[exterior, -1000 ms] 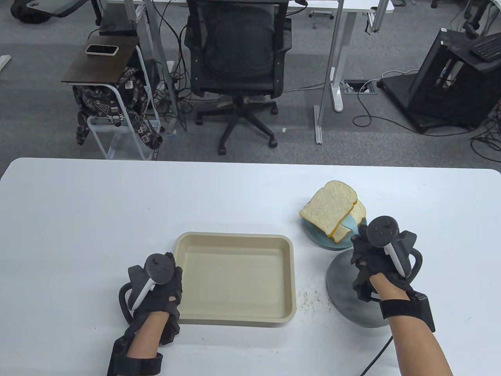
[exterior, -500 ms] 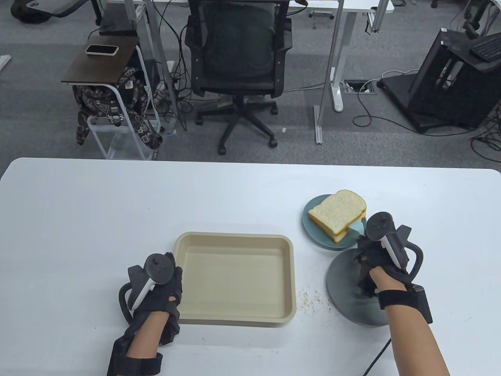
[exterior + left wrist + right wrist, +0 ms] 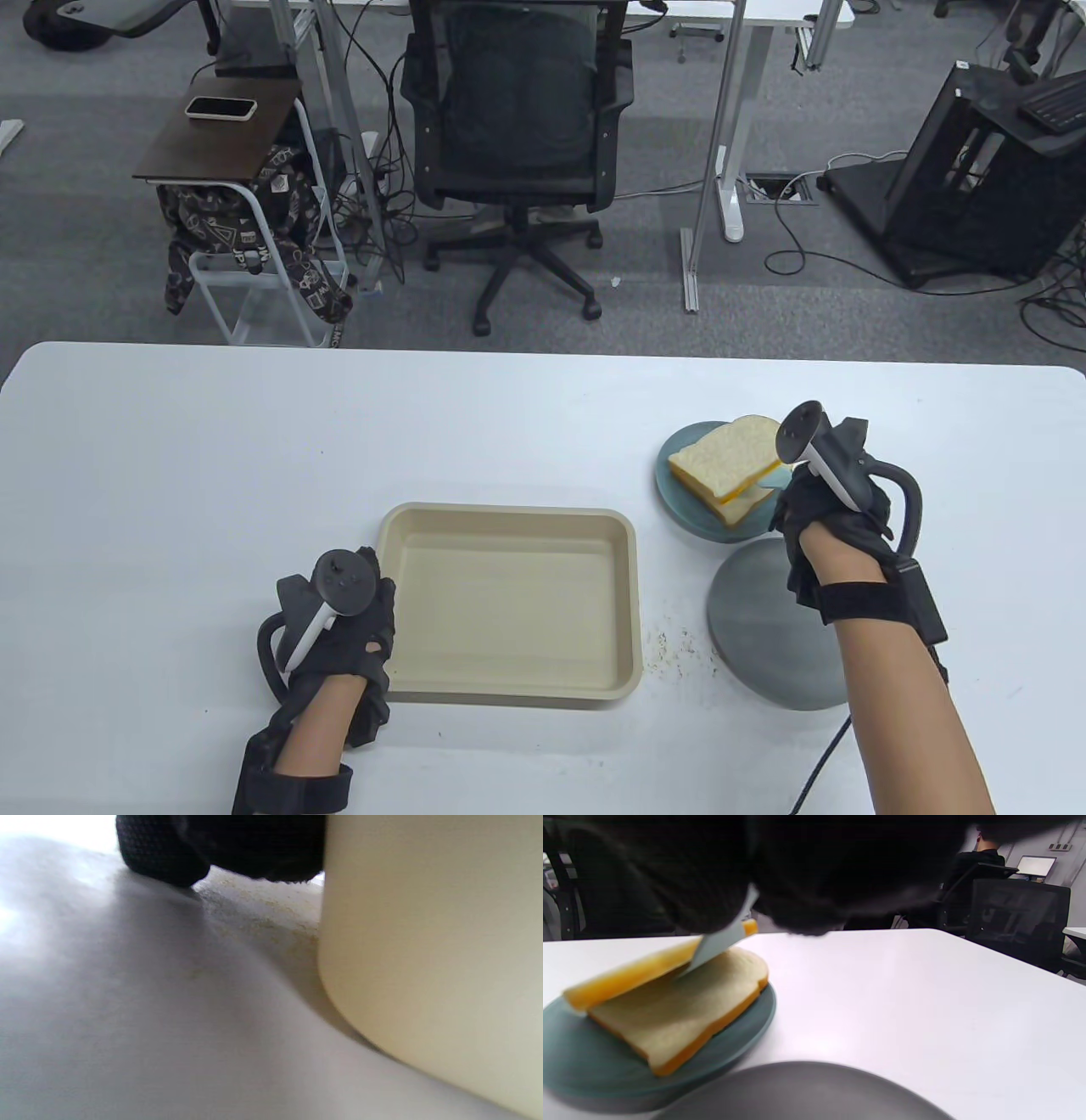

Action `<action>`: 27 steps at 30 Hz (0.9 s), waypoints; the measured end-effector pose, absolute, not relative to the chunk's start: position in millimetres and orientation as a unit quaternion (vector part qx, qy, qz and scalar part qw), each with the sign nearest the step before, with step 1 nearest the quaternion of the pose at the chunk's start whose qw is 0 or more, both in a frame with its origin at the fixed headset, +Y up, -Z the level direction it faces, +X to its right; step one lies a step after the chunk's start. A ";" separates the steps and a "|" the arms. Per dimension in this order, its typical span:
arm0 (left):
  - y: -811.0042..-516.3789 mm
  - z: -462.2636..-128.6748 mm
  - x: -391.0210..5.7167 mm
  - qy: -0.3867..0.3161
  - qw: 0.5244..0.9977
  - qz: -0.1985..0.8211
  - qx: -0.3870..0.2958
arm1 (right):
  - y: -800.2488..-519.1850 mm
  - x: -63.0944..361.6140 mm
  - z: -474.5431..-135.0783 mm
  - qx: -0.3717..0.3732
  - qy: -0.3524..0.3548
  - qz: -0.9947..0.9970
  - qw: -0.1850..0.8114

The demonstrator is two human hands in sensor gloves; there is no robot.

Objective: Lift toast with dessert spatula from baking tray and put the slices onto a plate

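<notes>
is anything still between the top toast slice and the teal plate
Yes: the spatula blade, held by the right hand, sits wedged between the top slice and the lower slice on the teal plate.

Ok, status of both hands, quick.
Left hand: rests against the baking tray; grip cannot be told.
Right hand: holds the spatula, blade between the toast slices.

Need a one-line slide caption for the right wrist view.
Spatula blade wedged between two toast slices stacked on a teal plate, grey plate in the foreground.
</notes>
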State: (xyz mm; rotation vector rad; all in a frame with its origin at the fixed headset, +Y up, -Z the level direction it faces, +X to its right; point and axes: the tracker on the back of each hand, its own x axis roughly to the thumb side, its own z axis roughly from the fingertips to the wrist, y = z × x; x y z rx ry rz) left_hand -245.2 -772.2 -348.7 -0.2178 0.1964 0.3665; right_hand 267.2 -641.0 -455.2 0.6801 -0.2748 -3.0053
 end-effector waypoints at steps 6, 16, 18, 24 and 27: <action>-772.3 -349.3 -246.4 0.098 0.972 0.186 -0.109 | -628.8 262.4 -448.5 0.218 -0.127 -0.966 0.052; -772.1 -349.5 -246.3 0.098 0.972 0.185 -0.109 | -617.4 278.4 -426.8 0.227 -0.149 -0.961 0.056; -772.1 -349.5 -246.3 0.098 0.972 0.185 -0.109 | -616.8 283.3 -422.2 0.231 -0.151 -0.959 0.060; -772.2 -349.5 -246.3 0.098 0.972 0.185 -0.109 | -614.2 301.6 -402.3 0.243 -0.162 -0.954 0.064; -772.2 -349.6 -246.2 0.097 0.972 0.185 -0.109 | -610.1 311.4 -385.1 0.238 -0.155 -0.957 0.054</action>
